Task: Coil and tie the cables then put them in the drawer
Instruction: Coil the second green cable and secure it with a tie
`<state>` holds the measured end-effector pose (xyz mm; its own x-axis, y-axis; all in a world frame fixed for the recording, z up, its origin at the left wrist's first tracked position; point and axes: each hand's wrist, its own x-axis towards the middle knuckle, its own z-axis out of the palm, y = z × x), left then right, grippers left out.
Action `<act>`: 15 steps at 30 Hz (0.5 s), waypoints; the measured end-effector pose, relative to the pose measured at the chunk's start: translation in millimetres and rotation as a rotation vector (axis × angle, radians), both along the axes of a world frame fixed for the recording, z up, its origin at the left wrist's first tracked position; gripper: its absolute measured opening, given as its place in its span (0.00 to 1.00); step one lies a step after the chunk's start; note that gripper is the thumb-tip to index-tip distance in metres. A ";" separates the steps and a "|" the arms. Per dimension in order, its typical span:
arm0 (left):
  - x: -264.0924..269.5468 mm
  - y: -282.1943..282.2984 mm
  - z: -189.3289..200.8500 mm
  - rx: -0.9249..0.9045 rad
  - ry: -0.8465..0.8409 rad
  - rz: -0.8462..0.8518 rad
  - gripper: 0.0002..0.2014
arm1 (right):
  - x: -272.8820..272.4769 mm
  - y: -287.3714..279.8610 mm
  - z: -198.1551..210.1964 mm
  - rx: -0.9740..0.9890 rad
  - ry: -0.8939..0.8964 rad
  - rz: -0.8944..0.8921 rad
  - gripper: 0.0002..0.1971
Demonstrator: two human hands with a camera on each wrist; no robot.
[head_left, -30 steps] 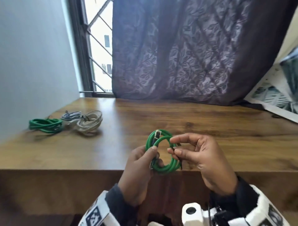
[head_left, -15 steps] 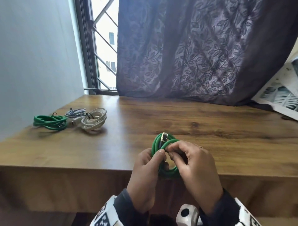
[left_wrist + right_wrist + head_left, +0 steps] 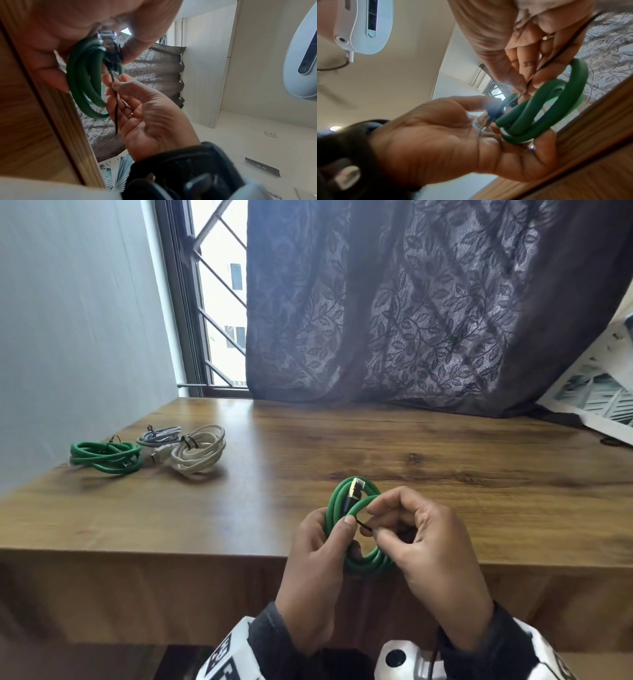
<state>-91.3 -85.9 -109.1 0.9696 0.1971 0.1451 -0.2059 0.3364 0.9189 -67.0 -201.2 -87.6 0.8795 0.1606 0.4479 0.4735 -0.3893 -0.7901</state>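
Note:
A green cable (image 3: pixel 356 501) is wound into a small coil, held over the front edge of the wooden table (image 3: pixel 205 508). My left hand (image 3: pixel 339 529) grips the coil's left side, thumb on top near a metal plug (image 3: pixel 354 486). My right hand (image 3: pixel 380 525) pinches a thin black tie (image 3: pixel 364 525) that runs from the coil. In the left wrist view the black tie (image 3: pixel 116 108) hangs down across the right palm beside the green cable (image 3: pixel 82 81). The right wrist view shows the green cable (image 3: pixel 539 108) on the left hand's fingers and the black tie (image 3: pixel 565 47) pulled taut.
Three tied coils lie at the table's far left: a green one (image 3: pixel 106 453), a grey one (image 3: pixel 159 436) and a white one (image 3: pixel 200 453). A dark patterned curtain (image 3: pixel 411 320) hangs behind the table, with a barred window (image 3: pixel 219 302) to its left. No drawer is in view.
The two hands came together over the green coil. The right hand now holds the black tie a little to the right of the left thumb.

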 end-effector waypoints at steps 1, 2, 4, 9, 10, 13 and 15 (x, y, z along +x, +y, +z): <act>-0.2 0.0 -0.3 0.000 -0.004 -0.005 0.10 | -0.8 0.1 0.4 -0.013 -0.006 -0.004 0.14; -0.5 0.2 -0.5 -0.001 -0.009 -0.009 0.10 | -1.5 0.1 0.5 -0.036 -0.017 -0.013 0.14; -1.2 0.8 0.2 0.000 -0.020 -0.015 0.10 | -2.6 0.5 0.7 -0.108 -0.037 -0.035 0.14; -1.4 1.7 0.1 -0.002 -0.020 -0.032 0.10 | -9.6 -1.8 -0.2 -0.242 -0.088 -0.040 0.08; -1.6 1.2 0.1 -0.006 -0.017 -0.035 0.11 | -11.3 -2.5 -0.1 -0.256 -0.094 -0.038 0.06; -2.5 -1.6 -0.9 -0.003 -0.014 -0.024 0.11 | -13.1 -3.8 1.3 -0.288 -0.079 -0.048 0.03; -2.6 -1.3 -0.6 0.004 -0.019 0.006 0.10 | -12.0 -6.1 2.7 -0.312 -0.049 -0.056 0.03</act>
